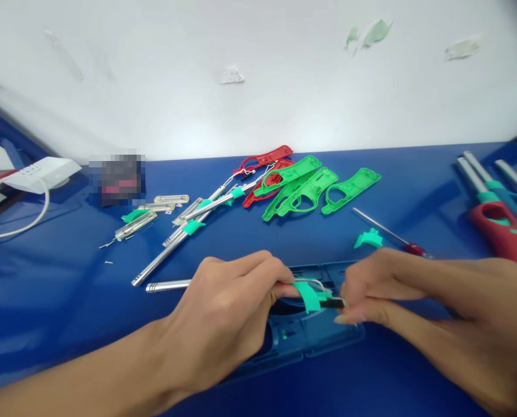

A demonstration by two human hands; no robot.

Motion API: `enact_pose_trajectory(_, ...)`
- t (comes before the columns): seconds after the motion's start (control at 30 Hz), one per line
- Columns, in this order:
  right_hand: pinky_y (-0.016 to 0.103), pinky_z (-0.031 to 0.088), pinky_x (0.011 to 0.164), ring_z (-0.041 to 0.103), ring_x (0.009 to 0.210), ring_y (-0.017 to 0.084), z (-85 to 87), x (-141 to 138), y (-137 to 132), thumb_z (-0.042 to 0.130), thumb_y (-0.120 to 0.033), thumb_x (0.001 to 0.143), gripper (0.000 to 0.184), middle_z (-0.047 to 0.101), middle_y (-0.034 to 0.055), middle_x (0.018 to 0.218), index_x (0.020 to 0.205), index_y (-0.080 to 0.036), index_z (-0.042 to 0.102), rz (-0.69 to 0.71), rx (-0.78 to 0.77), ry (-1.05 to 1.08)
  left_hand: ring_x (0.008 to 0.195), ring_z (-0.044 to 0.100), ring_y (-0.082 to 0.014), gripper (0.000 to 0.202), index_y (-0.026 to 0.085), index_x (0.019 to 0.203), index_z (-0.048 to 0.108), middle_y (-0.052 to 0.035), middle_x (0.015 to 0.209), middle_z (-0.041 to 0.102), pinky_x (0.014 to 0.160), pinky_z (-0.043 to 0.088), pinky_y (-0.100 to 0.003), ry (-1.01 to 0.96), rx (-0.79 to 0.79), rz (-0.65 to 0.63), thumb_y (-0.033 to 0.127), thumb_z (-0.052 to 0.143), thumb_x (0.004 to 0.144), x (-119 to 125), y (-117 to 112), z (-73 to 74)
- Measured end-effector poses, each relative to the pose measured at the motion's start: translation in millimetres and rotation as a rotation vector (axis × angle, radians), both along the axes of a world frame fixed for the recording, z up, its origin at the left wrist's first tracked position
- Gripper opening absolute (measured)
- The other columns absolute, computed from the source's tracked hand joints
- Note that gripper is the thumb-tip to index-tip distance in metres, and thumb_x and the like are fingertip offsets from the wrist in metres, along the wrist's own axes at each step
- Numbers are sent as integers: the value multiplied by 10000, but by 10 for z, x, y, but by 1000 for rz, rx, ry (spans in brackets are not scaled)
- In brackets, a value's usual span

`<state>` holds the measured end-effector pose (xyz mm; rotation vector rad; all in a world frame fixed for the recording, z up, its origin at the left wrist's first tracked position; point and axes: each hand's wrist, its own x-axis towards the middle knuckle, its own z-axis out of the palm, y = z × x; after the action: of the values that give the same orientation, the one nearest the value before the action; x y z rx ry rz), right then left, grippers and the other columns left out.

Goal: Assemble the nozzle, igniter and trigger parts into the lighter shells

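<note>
Trigger (309,297) pinched in our left hand (234,307); our right hand (449,295) grips the black piece (331,303) between them. Tugging hard, we could snap the wire (315,282).

left hand (234,313): person's own, bare; back side in view, rounded knuckles, slim-looking fingers, smooth surface
left fingertips: partly hidden, nails too unclear to judge
left wrist (173,344): bare, narrower than the hand, smooth outline
left forearm (88,376): uncovered along the whole visible stretch, slender, even shape, plain surface
right hand (466,304): person's own, bare; thumb side in view, slim fingers, broader toward the base, slightly soft focus
right thumb (366,313): bare, slim, nail visible near the tip, blurred, nail length unclear
right wrist: bare where visible, partly cut off
</note>
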<state>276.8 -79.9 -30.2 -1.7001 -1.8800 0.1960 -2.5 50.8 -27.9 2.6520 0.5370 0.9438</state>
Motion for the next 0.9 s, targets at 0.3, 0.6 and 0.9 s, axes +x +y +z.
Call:
enact_pose_trajectory(0.3,247,708,678,817,655,188,106,-45,91,648,-727,1362,528,853,-87,865,1004,-383,829,83,-5,138,689,742,-74,282,250,1116,739,99,944,854,621,506,-214,5,14,25,18,606,1203,-7,-12,-24)
enact_pose_trajectory(0.6,348,773,716,929,894,344,-25,-44,-26,763,-899,1218,542,850,18,841,1120,-409,971,28,34,-65,698,759,-87,308,255,1095,746,96,935,862,617,512,-234,11,19,33,11,586,1192,-5,-49,-2)
enact_pose_trajectory(0.9,271,716,681,839,674,209,96,-71,114,663,-755,1347,507,854,-78,862,1042,-395,848,92,-9,136,677,761,-109,321,245,1077,764,78,907,857,603,523,-263,20,18,26,51,569,1243,21,-22,-15)
